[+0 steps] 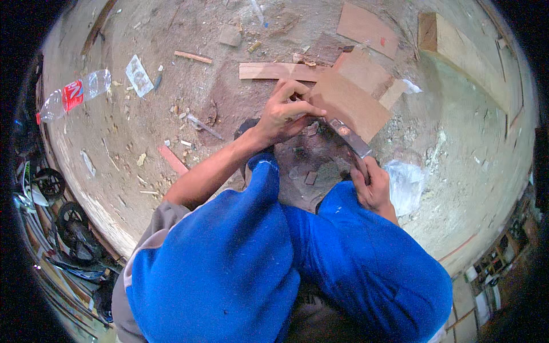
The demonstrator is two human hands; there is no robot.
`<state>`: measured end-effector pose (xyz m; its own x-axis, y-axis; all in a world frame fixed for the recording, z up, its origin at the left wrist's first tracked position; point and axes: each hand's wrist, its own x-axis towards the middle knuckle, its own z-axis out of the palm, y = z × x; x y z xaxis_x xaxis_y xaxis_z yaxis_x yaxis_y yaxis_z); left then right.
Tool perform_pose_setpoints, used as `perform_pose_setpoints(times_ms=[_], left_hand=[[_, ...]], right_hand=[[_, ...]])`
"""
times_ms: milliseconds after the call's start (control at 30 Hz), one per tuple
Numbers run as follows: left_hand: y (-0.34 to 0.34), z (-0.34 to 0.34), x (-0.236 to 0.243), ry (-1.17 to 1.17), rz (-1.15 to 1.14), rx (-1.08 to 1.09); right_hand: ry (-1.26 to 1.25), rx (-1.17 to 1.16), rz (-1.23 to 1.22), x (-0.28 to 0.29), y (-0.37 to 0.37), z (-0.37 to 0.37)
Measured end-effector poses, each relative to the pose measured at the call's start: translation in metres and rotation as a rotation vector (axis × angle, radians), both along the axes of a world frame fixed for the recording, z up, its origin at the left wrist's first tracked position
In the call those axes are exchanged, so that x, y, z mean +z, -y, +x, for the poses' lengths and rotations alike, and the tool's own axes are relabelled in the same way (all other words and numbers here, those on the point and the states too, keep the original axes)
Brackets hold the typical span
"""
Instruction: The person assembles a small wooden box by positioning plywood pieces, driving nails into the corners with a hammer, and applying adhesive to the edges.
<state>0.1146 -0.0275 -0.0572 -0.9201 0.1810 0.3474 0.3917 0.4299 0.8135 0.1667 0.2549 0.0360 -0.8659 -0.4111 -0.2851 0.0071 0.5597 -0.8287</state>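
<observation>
My left hand, in the middle of the view, is closed at the left corner of a thin brown wooden board, its fingers curled over the edge. My right hand, lower right, grips the dark handle of a wide metal blade. The blade lies along the board's lower edge, angled up toward my left fingers; what exactly those fingertips touch is partly hidden. My blue-clad knees are bent beneath my arms.
Dusty floor holds wood scraps, a strip behind my left hand, a plastic bottle and clear plastic. A thick timber piece lies upper right. Wheels and clutter line the far left.
</observation>
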Motion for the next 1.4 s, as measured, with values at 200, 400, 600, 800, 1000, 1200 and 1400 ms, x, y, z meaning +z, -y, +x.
perform_pose_setpoints(times_ms=[200, 400, 600, 800, 1000, 1200, 1400], left_hand=[[-0.008, 0.002, -0.006, -0.078, 0.078, 0.081], [-0.019, 0.016, -0.009, -0.058, 0.12, 0.232], [-0.023, 0.021, -0.011, 0.007, 0.154, 0.261], [-0.023, 0.019, -0.012, -0.001, 0.175, 0.235], [-0.026, 0.024, -0.019, 0.054, 0.209, 0.232], [-0.026, 0.023, -0.016, -0.007, 0.174, 0.24], [-0.022, 0.025, -0.021, -0.026, 0.156, 0.178]], right_hand=[[-0.05, 0.064, 0.002, 0.01, 0.002, -0.005], [-0.032, 0.1, 0.074, 0.023, 0.012, -0.013], [-0.031, 0.149, 0.183, 0.024, 0.017, -0.016], [-0.239, 0.199, 0.002, 0.009, 0.008, -0.011], [-0.216, 0.229, 0.006, 0.016, 0.009, -0.011], [-0.146, 0.182, 0.12, 0.019, 0.012, -0.011], [-0.243, 0.337, 0.06, 0.026, 0.016, -0.013]])
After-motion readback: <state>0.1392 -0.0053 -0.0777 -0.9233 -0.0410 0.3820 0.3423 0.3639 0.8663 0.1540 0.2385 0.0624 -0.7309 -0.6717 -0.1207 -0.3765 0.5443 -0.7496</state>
